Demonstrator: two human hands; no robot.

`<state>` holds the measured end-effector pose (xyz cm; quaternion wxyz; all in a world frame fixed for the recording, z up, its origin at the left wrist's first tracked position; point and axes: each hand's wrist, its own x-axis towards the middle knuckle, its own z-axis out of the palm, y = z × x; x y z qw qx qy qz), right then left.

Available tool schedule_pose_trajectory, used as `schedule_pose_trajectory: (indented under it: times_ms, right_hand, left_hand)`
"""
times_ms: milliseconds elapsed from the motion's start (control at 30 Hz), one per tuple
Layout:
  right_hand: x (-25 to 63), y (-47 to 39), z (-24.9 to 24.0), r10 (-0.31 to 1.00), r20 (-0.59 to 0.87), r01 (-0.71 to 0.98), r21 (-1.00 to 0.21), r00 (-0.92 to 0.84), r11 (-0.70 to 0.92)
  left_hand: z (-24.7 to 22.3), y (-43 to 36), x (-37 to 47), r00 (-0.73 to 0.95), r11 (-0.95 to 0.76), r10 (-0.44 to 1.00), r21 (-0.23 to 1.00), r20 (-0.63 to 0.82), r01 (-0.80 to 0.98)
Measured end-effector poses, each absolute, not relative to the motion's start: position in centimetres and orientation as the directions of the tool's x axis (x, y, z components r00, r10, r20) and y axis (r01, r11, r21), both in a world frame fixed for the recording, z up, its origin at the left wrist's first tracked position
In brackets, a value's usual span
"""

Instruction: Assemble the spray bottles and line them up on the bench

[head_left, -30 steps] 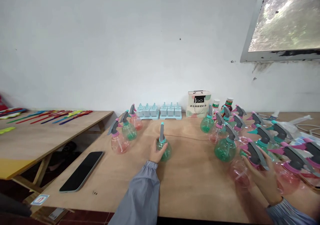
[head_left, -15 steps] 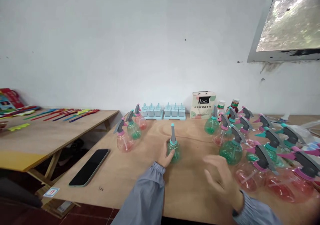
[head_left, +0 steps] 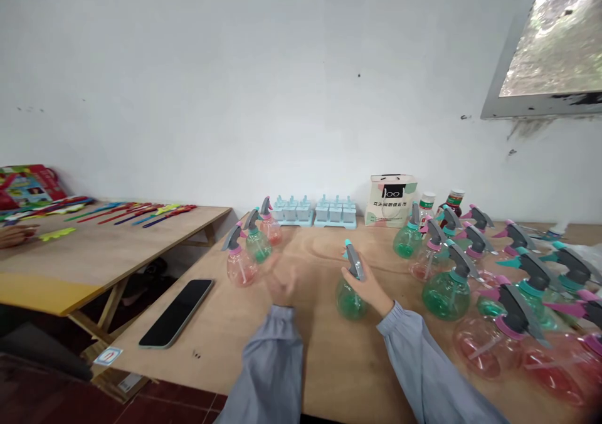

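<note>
My right hand [head_left: 369,286] is wrapped around the grey spray head of a green spray bottle [head_left: 350,300], which stands a little tilted on the wooden table. My left hand [head_left: 282,280], smeared by motion, is to the left of that bottle with its fingers apart and nothing visible in it. Nearest to it are a pink spray bottle [head_left: 241,267] and a green spray bottle with a grey head [head_left: 258,244]; another pink spray bottle [head_left: 271,228] stands just behind. Several more green and pink bottles, among them a green spray bottle [head_left: 446,297], crowd the right side.
A black-screened phone [head_left: 176,314] lies at the table's left. Along the wall stand light-blue ice pop molds [head_left: 335,213], a paper bag [head_left: 391,201] and capped bottles [head_left: 451,207]. On the left table [head_left: 108,254] are colourful sticks and another person's hand [head_left: 16,236].
My left hand has let go of the green spray bottle and moved left. My right hand has come over from the right and taken hold of its spray head. The view has shifted slightly.
</note>
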<state>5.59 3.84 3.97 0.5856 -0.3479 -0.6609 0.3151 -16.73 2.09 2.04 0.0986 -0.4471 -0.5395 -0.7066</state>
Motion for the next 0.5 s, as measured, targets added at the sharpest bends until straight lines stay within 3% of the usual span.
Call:
schedule_pose_trajectory:
  times_ms: [100, 133, 233, 333, 500]
  right_hand:
    - [6.2, 3.7, 4.2, 0.825, 0.564, 0.072, -0.822, -0.035, 0.565]
    - [6.4, 3.7, 4.2, 0.828, 0.560, 0.058, -0.826, -0.031, 0.561]
    - [6.9, 3.6, 4.1, 0.844, 0.535, 0.025, -0.844, -0.034, 0.536]
    - [7.5, 3.9, 3.8, 0.858, 0.514, -0.019, -0.858, 0.020, 0.514]
    - [8.7, 4.4, 3.4, 0.897, 0.418, -0.215, -0.872, 0.143, 0.441]
  left_hand:
    - [3.8, 2.0, -22.1, -0.746, -0.257, 0.130, 0.749, 0.653, 0.610]
    - [4.1, 2.0, -23.7, -0.777, -0.113, 0.120, 0.786, 0.618, 0.608]
    - [3.8, 2.3, -27.1, -0.827, 0.185, 0.316, 0.824, 0.466, 0.535]
    - [2.9, 2.8, -27.5, -0.775, 0.267, 0.500, 0.783, 0.386, 0.562]
    - [1.4, 2.8, -22.3, -0.703, 0.360, 0.621, 0.671, 0.345, 0.648]
